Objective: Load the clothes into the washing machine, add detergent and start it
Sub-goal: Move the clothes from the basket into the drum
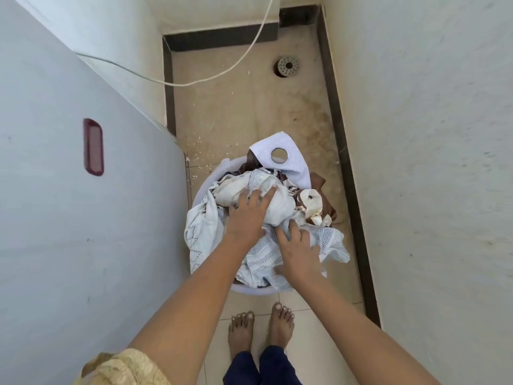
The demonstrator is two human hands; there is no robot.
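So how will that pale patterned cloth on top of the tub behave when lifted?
Probably floppy: the patterned cloth lies crumpled and drapes over the tub rim. Likely light, being thin fabric. It may drag neighbouring clothes, since it is tangled with them.

Crumpled patterned cloth clothes (261, 240), smooth plastic basket (251, 289), perforated metal drain (288, 65)

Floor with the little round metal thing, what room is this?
Probably a laundry or wash area: a round metal floor drain, a pale plastic tub heaped with crumpled clothes, and a white appliance alongside.
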